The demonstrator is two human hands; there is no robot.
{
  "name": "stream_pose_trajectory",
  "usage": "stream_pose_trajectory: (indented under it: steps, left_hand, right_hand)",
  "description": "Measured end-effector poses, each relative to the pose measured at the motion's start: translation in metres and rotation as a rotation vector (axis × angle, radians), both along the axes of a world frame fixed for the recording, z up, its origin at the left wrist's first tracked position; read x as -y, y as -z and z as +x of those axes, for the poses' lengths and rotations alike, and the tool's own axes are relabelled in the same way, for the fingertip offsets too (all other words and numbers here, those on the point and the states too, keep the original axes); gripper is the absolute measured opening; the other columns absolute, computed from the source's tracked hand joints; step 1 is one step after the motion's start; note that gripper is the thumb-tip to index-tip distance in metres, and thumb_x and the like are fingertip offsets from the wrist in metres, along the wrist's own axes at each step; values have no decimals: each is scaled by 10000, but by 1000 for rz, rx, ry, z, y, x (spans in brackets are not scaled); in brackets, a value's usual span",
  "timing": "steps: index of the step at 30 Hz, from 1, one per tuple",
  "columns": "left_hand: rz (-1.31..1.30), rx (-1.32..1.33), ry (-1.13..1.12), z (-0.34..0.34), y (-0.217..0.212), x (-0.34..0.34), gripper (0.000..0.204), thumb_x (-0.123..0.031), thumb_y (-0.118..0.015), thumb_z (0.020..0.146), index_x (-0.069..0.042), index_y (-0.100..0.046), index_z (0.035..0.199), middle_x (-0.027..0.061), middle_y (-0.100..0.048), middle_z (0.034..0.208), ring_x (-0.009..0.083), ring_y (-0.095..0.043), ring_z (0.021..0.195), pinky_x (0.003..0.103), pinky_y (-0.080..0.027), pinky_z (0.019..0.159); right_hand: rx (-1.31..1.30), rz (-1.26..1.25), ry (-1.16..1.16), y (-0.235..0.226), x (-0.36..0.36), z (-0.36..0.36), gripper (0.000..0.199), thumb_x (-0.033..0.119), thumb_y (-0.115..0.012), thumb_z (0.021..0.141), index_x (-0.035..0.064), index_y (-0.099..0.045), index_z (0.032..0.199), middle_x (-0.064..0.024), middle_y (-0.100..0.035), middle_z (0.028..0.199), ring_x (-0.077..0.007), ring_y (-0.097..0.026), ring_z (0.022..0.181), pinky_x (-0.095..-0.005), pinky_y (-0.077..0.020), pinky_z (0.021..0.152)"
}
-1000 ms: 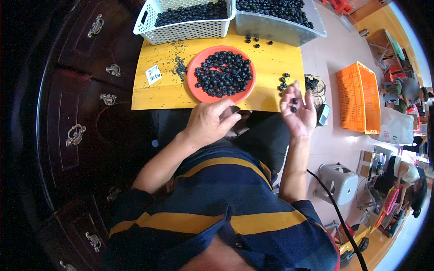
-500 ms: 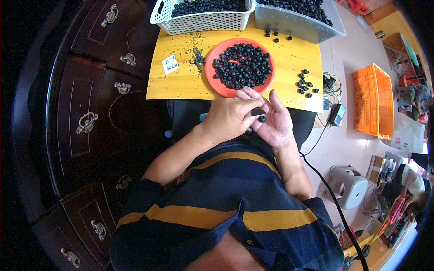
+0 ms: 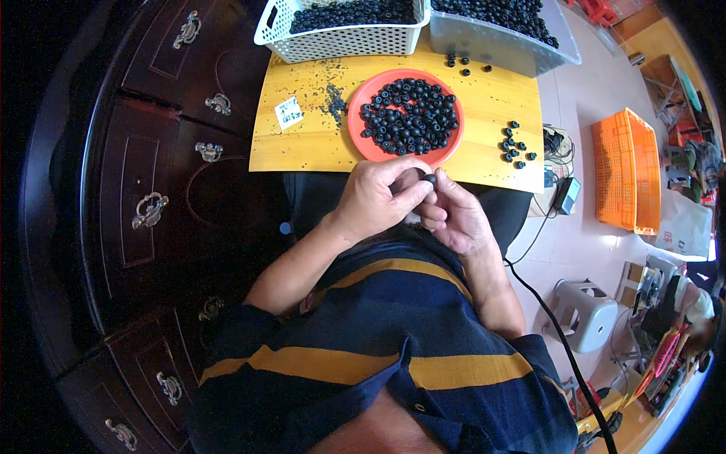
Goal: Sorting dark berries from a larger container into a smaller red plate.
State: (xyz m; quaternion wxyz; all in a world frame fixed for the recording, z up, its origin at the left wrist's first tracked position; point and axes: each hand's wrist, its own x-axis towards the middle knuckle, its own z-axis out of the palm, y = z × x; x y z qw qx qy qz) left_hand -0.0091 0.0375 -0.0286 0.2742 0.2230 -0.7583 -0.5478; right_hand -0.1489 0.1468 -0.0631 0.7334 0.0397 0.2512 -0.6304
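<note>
In front of the table edge, my hands meet. A small round black part (image 3: 430, 179) sits at the joined fingertips. My left hand (image 3: 374, 198) pinches toward it with thumb and index finger. Curled fingers and the thumb of my right hand (image 3: 463, 219) close on the part from the other side. The fingers hide whatever else lies between them. Just beyond, a red round plate (image 3: 357, 130) holds a heap of similar black parts (image 3: 412, 121), ring-like with holes.
A white perforated basket (image 3: 348, 45) and a clear plastic bin (image 3: 484, 49), both with black parts, stand on the yellow table (image 3: 302, 151). Loose parts (image 3: 510, 145) lie at its right. Black scraps (image 3: 335, 102) surround a white paper square (image 3: 288, 113). A dark cabinet (image 3: 144, 174) stands left.
My right hand was open with a black part by its palm; now its fingers have curled. The part has moved up to the fingertips. The dark half-round piece at my left fingers no longer shows.
</note>
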Motion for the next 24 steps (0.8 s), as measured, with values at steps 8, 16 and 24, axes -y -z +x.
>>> stream_pose_trajectory:
  steps: [8,16,24]
  left_hand:
    - [77,-3,37,4,-1,3,113,-16,-671,880,-25,-688,991,6,-673,681,25,-584,603,233,-470,554]
    - [335,-155,100,4,7,3,81,-5,-637,911,-7,-679,980,7,-701,772,19,-613,686,202,-479,611]
    - [299,-47,90,7,8,18,95,-119,-635,959,-38,-663,1000,-42,-593,721,18,-502,612,206,-395,532]
  right_hand:
    - [83,-93,-55,3,1,-3,208,289,-597,1004,83,-571,1022,23,-495,784,-23,-373,538,-146,-294,415]
    - [131,-135,-54,4,0,2,223,269,-624,990,79,-579,1099,17,-498,801,-22,-382,548,-143,-299,436]
    - [195,-148,-15,5,2,2,251,235,-622,989,87,-591,1190,-3,-511,808,-37,-392,552,-154,-305,446]
